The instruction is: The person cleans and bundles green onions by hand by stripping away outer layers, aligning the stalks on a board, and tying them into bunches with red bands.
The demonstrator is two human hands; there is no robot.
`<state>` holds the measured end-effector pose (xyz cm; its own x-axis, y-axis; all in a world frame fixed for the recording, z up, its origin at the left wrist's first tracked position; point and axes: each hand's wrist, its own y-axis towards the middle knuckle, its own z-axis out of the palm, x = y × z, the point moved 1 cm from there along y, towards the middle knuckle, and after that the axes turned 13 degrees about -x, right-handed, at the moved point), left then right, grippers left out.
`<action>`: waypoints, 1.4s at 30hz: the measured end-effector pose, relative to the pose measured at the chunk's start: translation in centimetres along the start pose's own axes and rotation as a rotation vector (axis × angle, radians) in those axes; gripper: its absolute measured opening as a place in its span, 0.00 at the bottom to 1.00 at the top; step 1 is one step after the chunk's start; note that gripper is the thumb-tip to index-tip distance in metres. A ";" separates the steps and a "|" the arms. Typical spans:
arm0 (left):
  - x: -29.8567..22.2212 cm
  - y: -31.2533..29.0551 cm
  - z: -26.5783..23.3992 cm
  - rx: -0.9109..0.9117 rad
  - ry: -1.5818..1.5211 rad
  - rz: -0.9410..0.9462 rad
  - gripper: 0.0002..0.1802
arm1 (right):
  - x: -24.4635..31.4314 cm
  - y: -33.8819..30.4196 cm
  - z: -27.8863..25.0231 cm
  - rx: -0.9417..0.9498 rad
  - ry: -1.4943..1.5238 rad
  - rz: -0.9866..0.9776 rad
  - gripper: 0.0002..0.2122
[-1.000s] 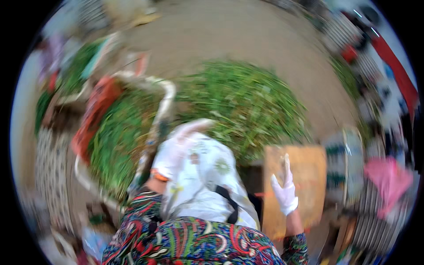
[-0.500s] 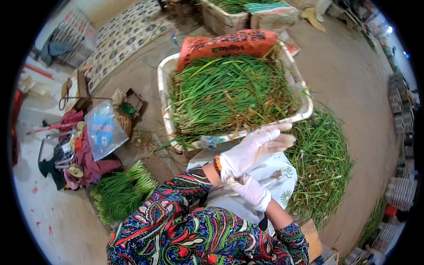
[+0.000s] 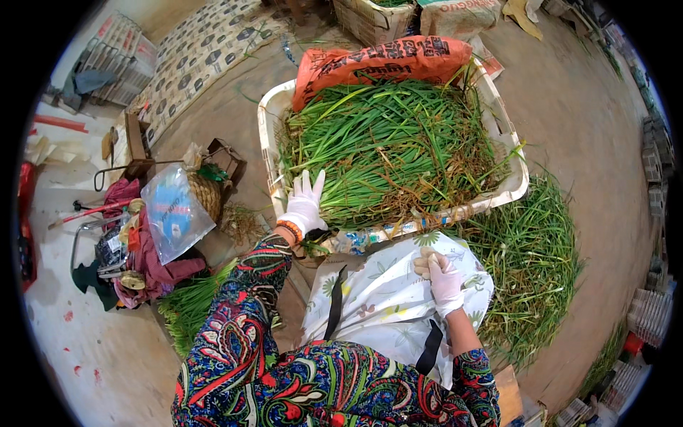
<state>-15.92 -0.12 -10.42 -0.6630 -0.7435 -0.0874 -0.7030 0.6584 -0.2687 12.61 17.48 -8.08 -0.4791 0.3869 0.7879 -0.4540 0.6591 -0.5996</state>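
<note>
The right hand (image 3: 442, 277), fingers curled, is over the apron (image 3: 377, 302), any grip impossible to tell; well apart, the left hand (image 3: 304, 210) spreads at the greens (image 3: 384, 142) in the white basket (image 3: 269, 135), orange sack (image 3: 384, 67) behind

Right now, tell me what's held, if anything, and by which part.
Left hand, fingers spread at the green stalks: nothing held. Right hand, curled over the apron: cannot tell whether anything is held.

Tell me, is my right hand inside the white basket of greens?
No, the right hand is over the patterned apron, outside the white basket.
</note>
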 end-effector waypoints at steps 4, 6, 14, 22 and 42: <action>0.4 2.4 -0.5 0.130 0.062 0.024 0.68 | -0.4 0.3 -0.3 -0.013 0.029 0.025 0.13; 1.4 2.8 0.3 0.051 0.116 0.089 0.67 | -0.8 0.4 0.1 0.020 0.022 0.010 0.12; 2.1 5.1 -0.4 0.090 0.079 0.184 0.53 | 0.8 1.3 1.1 0.223 -0.063 0.044 0.13; 0.6 7.3 -6.6 0.114 -0.097 0.259 0.46 | 3.7 3.6 11.8 0.682 0.178 0.289 0.24; -1.2 1.1 -11.4 0.166 -0.479 0.147 0.40 | 2.1 0.1 12.2 0.274 0.922 0.602 0.21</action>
<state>-18.87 2.83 0.33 -0.5325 -0.6405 -0.5534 -0.5358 0.7612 -0.3654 2.37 10.46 -8.19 0.0092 0.9954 0.0956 -0.5406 0.0854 -0.8370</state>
